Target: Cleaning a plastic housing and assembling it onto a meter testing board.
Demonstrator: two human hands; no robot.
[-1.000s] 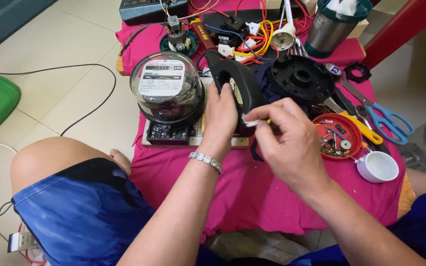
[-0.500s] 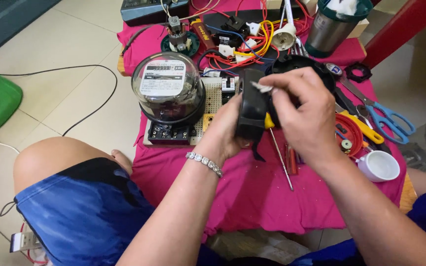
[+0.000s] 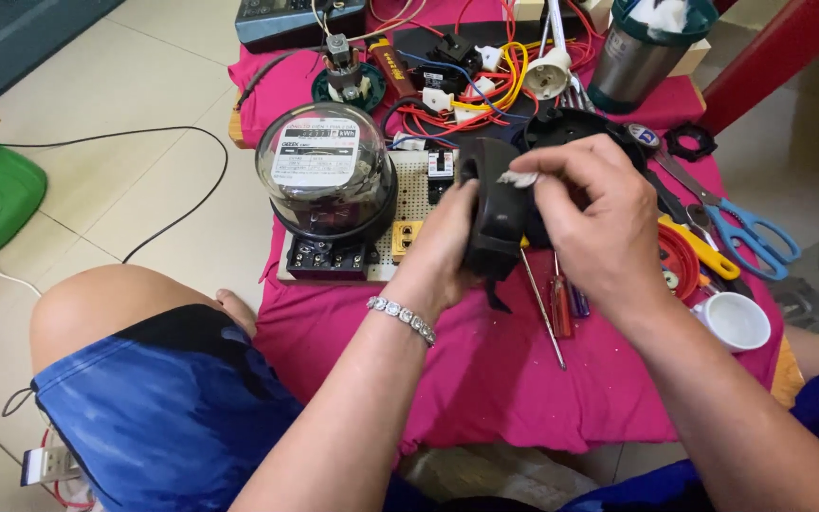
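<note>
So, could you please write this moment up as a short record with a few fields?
left hand: left hand grips the black plastic housing from its left side, lifted above the cloth
right hand: right hand pinches a small white piece at the housing's top
surface: pink cloth over a low table
left of the hands: glass-domed electricity meter on a perforated board
right of the hands: blue-handled scissors, white cup
under the hands: screwdrivers lying on the cloth

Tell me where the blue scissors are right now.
In the head view, the blue scissors lie at the right edge of the pink cloth, beyond the right hand, above the white cup.
</note>
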